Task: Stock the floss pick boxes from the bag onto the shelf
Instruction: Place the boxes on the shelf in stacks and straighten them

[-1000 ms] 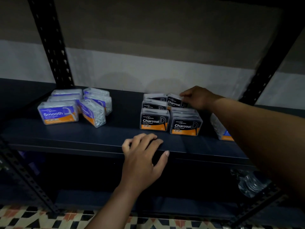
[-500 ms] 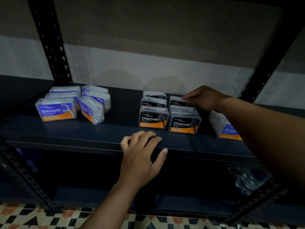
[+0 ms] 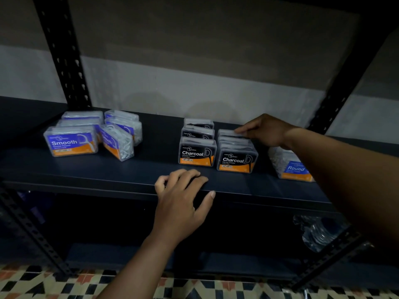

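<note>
Two rows of black Charcoal floss pick boxes [image 3: 196,153] stand mid-shelf on the dark shelf [image 3: 108,169]. My right hand [image 3: 265,130] reaches in from the right, its fingertips pinched on the top edge of the rear Charcoal box [image 3: 226,133] in the right row, behind the front box [image 3: 236,160]. My left hand [image 3: 181,203] lies flat on the shelf's front edge, fingers spread, holding nothing. A clear plastic bag [image 3: 319,231] sits crumpled on the lower level at the right.
Several blue Smooth boxes [image 3: 71,143] cluster at the shelf's left. A Round box [image 3: 291,167] stands at the right, partly hidden by my forearm. Black perforated uprights [image 3: 64,61] frame the shelf. Patterned tile floor [image 3: 194,288] lies below.
The rear Charcoal box, tilted up with its label showing a second ago, now sits down in the right row. My right hand has shifted slightly right. My left hand stayed put.
</note>
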Demonstrator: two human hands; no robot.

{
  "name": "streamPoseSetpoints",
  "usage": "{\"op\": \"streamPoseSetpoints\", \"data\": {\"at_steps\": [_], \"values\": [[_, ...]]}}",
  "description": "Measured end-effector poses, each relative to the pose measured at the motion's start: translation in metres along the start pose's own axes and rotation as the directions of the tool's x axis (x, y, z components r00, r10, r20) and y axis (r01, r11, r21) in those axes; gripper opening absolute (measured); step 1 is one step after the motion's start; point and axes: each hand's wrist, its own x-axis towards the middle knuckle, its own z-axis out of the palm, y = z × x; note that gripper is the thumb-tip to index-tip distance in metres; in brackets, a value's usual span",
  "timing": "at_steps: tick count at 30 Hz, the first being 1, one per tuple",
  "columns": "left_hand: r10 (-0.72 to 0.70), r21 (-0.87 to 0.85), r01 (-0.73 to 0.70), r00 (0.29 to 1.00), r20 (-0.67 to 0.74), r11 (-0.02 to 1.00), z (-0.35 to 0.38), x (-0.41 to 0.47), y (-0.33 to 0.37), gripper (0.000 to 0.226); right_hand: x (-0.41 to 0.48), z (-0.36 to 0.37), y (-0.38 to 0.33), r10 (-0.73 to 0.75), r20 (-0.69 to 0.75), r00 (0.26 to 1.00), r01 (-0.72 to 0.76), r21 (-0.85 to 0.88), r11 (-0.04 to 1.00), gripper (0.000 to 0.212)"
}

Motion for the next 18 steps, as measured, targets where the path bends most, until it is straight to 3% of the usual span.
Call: {"op": "streamPoseSetpoints", "data": {"at_steps": [18], "values": [[-0.002, 0.014, 0.002, 1.0, 0.002, 1.0, 0.0, 0.0004, 0.0003, 0.034, -0.0044, -0.0003, 0.0009, -0.041, 0.028, 0.999, 0.042, -0.021, 0.999, 0.021]]}}
